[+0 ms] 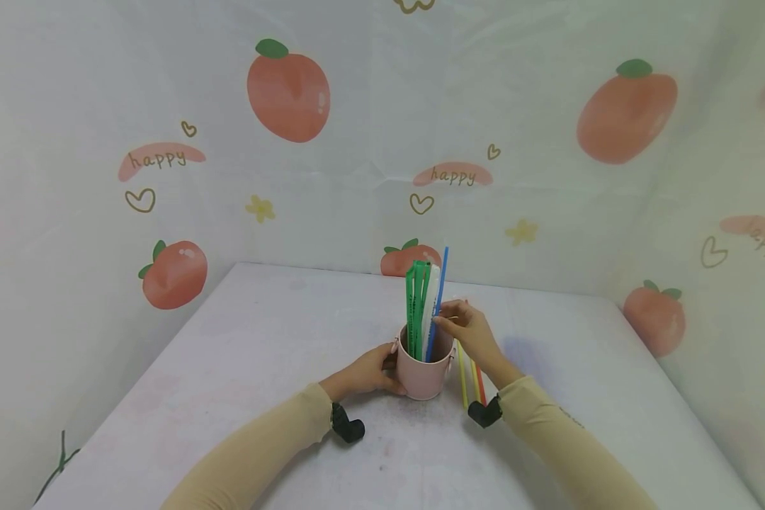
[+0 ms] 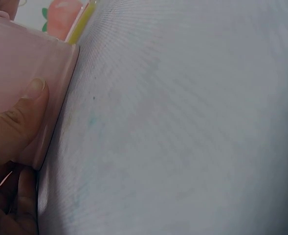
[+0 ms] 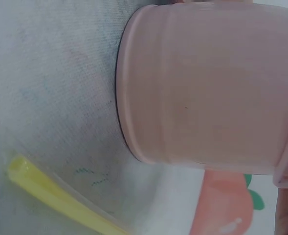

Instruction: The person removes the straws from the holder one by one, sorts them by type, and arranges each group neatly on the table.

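A small pink bucket point(image 1: 421, 379) stands upright on the table, holding several green-wrapped straws point(image 1: 416, 304), a white straw point(image 1: 430, 304) and a blue straw point(image 1: 443, 276). My left hand point(image 1: 371, 370) grips the bucket's left side, thumb on the front wall near the base, as the left wrist view shows. At the bucket's right rim, my right hand point(image 1: 472, 331) pinches the blue straw, whose lower part is inside the bucket. The right fingertips are out of sight in the right wrist view, where the bucket wall point(image 3: 217, 88) fills much of the picture.
Yellow straws point(image 1: 462, 382) and a red straw point(image 1: 482, 388) lie on the table right of the bucket, partly hidden by my right hand. A yellow straw point(image 3: 60, 196) in clear wrap shows close up. A printed cloth wall point(image 1: 370, 106) rises behind the table.
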A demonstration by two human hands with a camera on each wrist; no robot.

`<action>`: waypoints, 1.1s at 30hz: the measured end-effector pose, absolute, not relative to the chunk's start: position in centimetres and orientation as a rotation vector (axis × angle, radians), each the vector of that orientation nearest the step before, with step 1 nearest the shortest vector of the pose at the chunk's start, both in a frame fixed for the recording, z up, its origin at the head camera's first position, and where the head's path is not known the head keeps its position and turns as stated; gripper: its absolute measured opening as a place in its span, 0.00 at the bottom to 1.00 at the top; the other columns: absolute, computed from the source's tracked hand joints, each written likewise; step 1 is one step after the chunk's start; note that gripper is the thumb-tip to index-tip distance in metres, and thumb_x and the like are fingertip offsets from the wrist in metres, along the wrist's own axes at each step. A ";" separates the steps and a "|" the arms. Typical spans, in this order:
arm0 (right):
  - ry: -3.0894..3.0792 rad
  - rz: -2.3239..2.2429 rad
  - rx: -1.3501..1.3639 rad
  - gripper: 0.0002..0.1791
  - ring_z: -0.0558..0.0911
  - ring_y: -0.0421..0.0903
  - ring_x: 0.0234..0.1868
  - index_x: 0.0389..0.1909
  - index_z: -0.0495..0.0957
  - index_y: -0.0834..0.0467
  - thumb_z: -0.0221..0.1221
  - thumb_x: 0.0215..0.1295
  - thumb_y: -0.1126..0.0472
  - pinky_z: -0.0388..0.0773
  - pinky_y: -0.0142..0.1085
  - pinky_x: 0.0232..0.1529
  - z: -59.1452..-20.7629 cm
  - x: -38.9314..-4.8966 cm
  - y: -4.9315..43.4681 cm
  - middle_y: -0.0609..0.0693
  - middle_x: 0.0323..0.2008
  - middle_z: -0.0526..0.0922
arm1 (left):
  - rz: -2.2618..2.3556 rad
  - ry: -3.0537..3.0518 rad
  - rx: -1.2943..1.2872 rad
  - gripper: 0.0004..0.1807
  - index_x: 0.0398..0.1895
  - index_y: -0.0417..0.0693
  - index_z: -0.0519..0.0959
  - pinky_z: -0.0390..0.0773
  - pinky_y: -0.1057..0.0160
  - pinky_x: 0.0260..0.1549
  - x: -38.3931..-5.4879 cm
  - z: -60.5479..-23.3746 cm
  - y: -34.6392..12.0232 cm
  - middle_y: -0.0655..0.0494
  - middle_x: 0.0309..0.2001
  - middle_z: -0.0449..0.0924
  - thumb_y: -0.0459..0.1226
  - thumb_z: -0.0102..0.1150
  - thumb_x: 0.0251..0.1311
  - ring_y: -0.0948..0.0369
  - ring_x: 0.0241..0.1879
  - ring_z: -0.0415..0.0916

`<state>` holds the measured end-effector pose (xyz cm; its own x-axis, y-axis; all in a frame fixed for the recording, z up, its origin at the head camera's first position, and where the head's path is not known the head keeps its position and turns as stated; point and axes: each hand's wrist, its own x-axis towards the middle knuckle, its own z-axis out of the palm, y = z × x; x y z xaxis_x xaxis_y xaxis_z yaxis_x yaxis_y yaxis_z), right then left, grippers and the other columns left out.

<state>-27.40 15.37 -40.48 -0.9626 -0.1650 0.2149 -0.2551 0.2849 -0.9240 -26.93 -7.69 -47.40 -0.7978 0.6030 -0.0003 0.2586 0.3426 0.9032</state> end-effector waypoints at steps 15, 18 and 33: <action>-2.181 2.101 0.428 0.20 0.84 0.35 0.35 0.53 0.68 0.74 0.60 0.65 0.67 0.84 0.29 0.42 -39.0 -27.5 16.2 0.46 0.37 0.79 | 1.420 2.299 0.726 0.47 0.69 0.40 0.61 0.67 0.52 0.67 -27.0 -47.5 -7.8 0.47 0.68 0.67 0.31 0.75 0.45 0.49 0.66 0.68; -2.126 2.146 0.415 0.18 0.84 0.36 0.36 0.52 0.68 0.74 0.59 0.66 0.68 0.85 0.31 0.42 -38.3 -27.4 16.4 0.44 0.36 0.79 | 1.429 2.290 0.733 0.47 0.70 0.39 0.61 0.68 0.52 0.67 -27.1 -47.6 -7.8 0.46 0.68 0.66 0.30 0.75 0.45 0.49 0.66 0.68; -1.783 2.272 0.433 0.11 0.85 0.40 0.36 0.41 0.78 0.51 0.57 0.66 0.71 0.85 0.36 0.41 -35.1 -27.6 18.8 0.44 0.35 0.79 | 1.375 2.329 0.817 0.48 0.70 0.40 0.60 0.69 0.54 0.66 -27.0 -47.5 -7.9 0.46 0.67 0.67 0.36 0.75 0.46 0.50 0.65 0.69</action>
<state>-27.57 18.82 -35.11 -0.9321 -0.0082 0.3621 -0.3498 -0.2391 -0.9058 -27.05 -7.88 -47.48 -0.7874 0.6162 0.0177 0.3131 0.3750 0.8725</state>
